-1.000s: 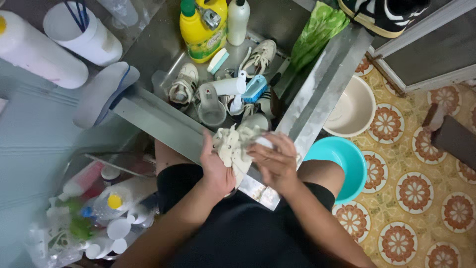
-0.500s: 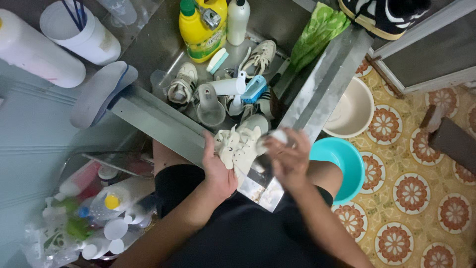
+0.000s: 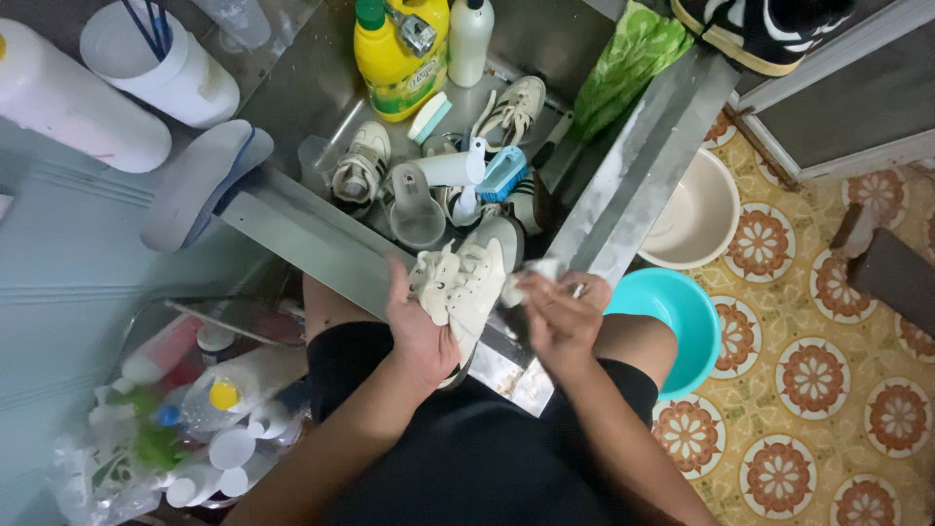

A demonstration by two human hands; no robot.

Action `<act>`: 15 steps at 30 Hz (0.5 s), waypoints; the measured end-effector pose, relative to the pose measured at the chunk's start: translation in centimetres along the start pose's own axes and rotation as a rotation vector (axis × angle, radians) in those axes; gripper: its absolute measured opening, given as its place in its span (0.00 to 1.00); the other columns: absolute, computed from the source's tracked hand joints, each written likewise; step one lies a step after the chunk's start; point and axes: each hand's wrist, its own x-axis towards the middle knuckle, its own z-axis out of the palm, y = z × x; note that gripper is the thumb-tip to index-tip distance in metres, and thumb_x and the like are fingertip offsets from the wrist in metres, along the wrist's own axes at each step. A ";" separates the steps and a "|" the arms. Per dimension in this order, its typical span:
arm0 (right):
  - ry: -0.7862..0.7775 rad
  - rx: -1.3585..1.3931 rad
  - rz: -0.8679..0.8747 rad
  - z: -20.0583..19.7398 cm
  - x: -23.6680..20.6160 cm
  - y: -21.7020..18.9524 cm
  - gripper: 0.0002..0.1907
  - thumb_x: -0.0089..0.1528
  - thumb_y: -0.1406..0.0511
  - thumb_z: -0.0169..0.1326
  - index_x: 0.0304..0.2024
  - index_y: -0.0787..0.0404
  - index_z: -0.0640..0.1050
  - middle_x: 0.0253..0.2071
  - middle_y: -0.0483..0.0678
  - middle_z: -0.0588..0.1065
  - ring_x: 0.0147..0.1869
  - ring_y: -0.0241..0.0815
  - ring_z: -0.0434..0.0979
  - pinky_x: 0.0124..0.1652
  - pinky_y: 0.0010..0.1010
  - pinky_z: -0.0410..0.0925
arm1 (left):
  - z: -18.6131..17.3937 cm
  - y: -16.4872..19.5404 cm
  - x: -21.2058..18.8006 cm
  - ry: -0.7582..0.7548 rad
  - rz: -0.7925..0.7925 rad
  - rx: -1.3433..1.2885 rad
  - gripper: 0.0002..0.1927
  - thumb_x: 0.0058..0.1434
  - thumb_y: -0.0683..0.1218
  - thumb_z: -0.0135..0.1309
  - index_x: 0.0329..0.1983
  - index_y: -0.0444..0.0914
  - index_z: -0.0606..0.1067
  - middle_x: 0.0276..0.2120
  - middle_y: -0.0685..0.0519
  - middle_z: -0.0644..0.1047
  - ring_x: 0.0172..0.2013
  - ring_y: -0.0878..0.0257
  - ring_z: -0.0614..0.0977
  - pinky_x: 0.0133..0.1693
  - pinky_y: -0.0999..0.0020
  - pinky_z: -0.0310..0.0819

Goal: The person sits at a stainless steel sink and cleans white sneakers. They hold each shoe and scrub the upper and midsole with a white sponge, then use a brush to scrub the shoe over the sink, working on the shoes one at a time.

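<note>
One cream shoe (image 3: 466, 287) at frame centre, over near rim of steel sink (image 3: 312, 244); am seeing left hand (image 3: 417, 326) clenching around its heel, right hand (image 3: 557, 314) pinching small white wad against toe, wiping. Am judging cleaning partway: several more shoes (image 3: 362, 164) lying in basin, unwiped. Patterned floor tiles (image 3: 808, 390), teal bowl (image 3: 672, 312) showing right of frame.

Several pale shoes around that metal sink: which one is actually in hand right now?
The cream sneaker at the sink's near edge, gripped by the left hand, with the right hand at its side. The other shoes lie untouched in the basin.
</note>
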 end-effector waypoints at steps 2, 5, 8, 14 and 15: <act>0.110 0.387 -0.064 0.7 -0.2 0.1 0.11 0.61 0.74 0.62 0.44 0.55 0.82 0.45 0.42 0.83 0.51 0.42 0.76 0.55 0.38 0.69 | -0.1 0.3 -0.1 0.021 -0.021 -0.036 0.44 0.68 0.74 0.39 0.62 0.30 0.71 0.56 0.41 0.77 0.55 0.50 0.80 0.58 0.59 0.74; 0.045 0.319 -0.139 1.3 -0.4 0.2 0.14 0.56 0.75 0.60 0.43 0.57 0.83 0.43 0.46 0.83 0.45 0.39 0.75 0.48 0.36 0.64 | -0.2 0.5 0.0 0.036 -0.008 -0.033 0.45 0.68 0.75 0.39 0.62 0.30 0.71 0.55 0.41 0.77 0.54 0.49 0.80 0.57 0.59 0.73; 0.062 0.236 0.095 1.5 -0.6 -0.1 0.14 0.57 0.76 0.60 0.43 0.58 0.85 0.44 0.48 0.84 0.38 0.35 0.77 0.41 0.30 0.60 | -0.2 0.7 0.2 0.079 0.016 -0.004 0.45 0.67 0.74 0.37 0.61 0.30 0.71 0.55 0.40 0.77 0.55 0.49 0.79 0.58 0.58 0.73; 0.104 0.224 -0.114 1.8 -0.3 -1.0 0.11 0.57 0.74 0.61 0.40 0.57 0.83 0.42 0.44 0.83 0.36 0.41 0.68 0.45 0.33 0.59 | -0.8 1.2 0.3 -0.154 -0.007 -0.094 0.42 0.69 0.72 0.33 0.62 0.30 0.69 0.56 0.40 0.76 0.56 0.46 0.79 0.59 0.53 0.73; 0.089 0.258 -0.155 1.9 -0.2 -1.2 0.10 0.58 0.74 0.60 0.40 0.56 0.83 0.43 0.43 0.83 0.37 0.40 0.70 0.45 0.33 0.59 | -1.0 1.4 0.4 -0.178 -0.005 -0.099 0.42 0.69 0.71 0.32 0.62 0.30 0.69 0.56 0.39 0.76 0.56 0.46 0.78 0.59 0.52 0.73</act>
